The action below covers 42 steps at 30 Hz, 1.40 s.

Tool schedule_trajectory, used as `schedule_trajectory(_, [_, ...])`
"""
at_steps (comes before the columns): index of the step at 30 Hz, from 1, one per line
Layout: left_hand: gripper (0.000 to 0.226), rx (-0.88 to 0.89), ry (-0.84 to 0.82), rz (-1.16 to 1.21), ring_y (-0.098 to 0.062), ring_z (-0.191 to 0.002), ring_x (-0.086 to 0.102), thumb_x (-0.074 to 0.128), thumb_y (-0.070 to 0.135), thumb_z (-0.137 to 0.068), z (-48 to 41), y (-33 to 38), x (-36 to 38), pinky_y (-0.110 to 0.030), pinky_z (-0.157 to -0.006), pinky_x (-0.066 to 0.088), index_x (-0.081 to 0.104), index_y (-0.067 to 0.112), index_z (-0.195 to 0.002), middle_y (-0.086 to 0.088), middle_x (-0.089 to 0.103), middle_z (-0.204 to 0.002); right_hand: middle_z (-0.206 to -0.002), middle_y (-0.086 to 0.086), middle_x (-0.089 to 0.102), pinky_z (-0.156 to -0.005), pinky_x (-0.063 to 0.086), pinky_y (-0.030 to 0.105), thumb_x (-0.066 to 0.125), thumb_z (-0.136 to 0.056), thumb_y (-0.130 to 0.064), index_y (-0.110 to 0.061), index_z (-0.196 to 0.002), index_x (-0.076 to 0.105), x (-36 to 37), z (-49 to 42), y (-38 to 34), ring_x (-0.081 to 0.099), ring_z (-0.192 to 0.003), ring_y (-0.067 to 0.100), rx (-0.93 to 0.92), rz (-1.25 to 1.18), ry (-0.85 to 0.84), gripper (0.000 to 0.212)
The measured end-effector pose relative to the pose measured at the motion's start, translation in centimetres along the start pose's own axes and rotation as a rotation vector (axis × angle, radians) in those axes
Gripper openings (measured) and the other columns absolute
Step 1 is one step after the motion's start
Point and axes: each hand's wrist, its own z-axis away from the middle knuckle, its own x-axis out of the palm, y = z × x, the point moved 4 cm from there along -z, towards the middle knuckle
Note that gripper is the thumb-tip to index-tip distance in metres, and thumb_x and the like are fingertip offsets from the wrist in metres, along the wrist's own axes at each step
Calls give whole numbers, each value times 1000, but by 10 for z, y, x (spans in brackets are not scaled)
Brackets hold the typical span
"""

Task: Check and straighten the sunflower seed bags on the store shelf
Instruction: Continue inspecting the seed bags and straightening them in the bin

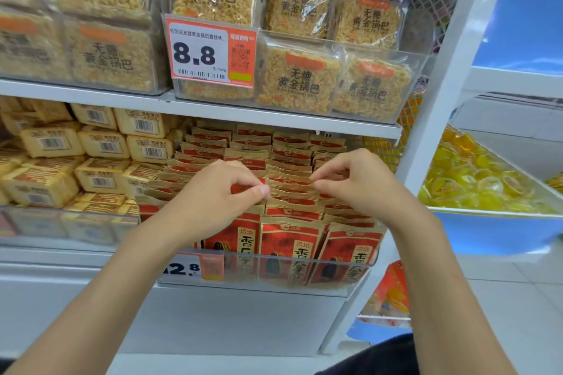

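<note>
Here the bags (pixel 289 246) are found just below centre, toward 6 o'clock, packed upright in several rows inside a clear bin (pixel 370 265) under the middle shelf (pixel 243 114). Both hands are held over the rows, the arms entering from 6 o'clock. The left hand (pixel 219 195) is curled, its thumb and forefinger brought together on the gold top edge of a bag in a middle row. The right hand (pixel 356 183), at 3 o'clock of it and just apart, is curled likewise, its fingertips seemingly closed on a neighbouring bag top. Only the top edges are taken, most likely because the bags are packed too tightly for a fuller grip and a tug at the seal is enough to right a leaning bag. The hands are held close, probably so that adjoining rows can be levelled against each other. The front bags are seen facing out and fairly even, while the rows behind are fanned unevenly, so the work is judged unfinished. A price tag (pixel 189 266) is fixed at the bin's 7 o'clock corner. Yellow packs (pixel 100 146) are stacked at 9 o'clock, rice-crust packs (pixel 298 82) at 12 o'clock and jelly cups (pixel 475 183) at 3 o'clock.
</note>
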Motion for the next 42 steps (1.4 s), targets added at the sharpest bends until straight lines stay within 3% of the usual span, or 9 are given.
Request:
schedule_trajectory(7, [20,-7,-25,-16,5,-99,53,56,43,-94,1,2,1,-36,-99,44,75,39,-90,21,63,-95,-74,-18,54,-81,47,30,74,-85,-29,-25,-84,79,23,-10,-5,50,-82,5,-91,192,-68,6])
schedule_trajectory(12, [20,-42,-43,73,7,-97,59,58,41,-94,4,0,-3,-26,-92,46,77,38,-91,22,68,-102,-81,-13,56,-71,44,20,58,-96,-16,-22,-91,60,-17,-1,-35,51,-75,2,-275,-290,545,8])
schedule_trajectory(15, [20,-73,210,160,8,-95,59,56,34,-97,3,-1,-20,-20,-84,46,75,34,-90,20,69,-103,-84,-8,55,-70,49,35,51,-99,-18,-31,-93,52,-44,8,-49,55,-78,14,-292,-604,930,14])
schedule_trajectory(17, [22,-105,391,283,-1,-94,63,52,30,-99,2,-6,-34,-32,-91,51,73,32,-92,15,70,-99,-88,-1,57,-73,50,42,50,-99,-21,-32,-94,52,-49,6,-55,56,-80,22,-250,-695,1004,12])
schedule_trajectory(20, [28,-155,435,501,-12,-99,66,43,36,-103,4,-7,-46,-40,-94,53,70,30,-101,7,71,-102,-85,6,58,-65,50,34,51,-99,-17,-28,-97,55,-37,-5,-63,57,-74,16,-172,-842,868,12])
schedule_trajectory(26, [56,-179,58,656,-13,-88,74,34,61,-94,12,12,-30,-36,-83,58,72,22,-107,3,77,-96,-77,1,72,-51,54,26,53,-100,-14,-24,-117,48,23,-9,-80,68,-61,13,-71,-997,446,21])
schedule_trajectory(31, [53,-116,281,603,-29,-78,73,44,48,-100,9,8,-29,-53,-83,56,72,3,-94,-10,76,-84,-70,-5,74,-53,53,20,57,-98,-28,-12,-106,63,38,-3,-82,70,-62,9,22,-1023,414,19])
schedule_trajectory(36, [58,-139,254,677,-35,-85,72,45,54,-97,9,7,-26,-56,-89,54,72,2,-97,-15,75,-89,-60,-2,70,-48,49,22,59,-97,-22,-9,-73,66,38,-1,-79,66,-53,8,-31,-921,547,28])
schedule_trajectory(42, [49,-116,446,721,-36,-84,71,48,48,-98,9,4,-33,-55,-84,56,73,7,-92,-17,74,-87,-79,-1,76,-57,54,23,56,-97,-33,-8,-94,69,44,-7,-81,71,-68,10,-3,-949,245,28])
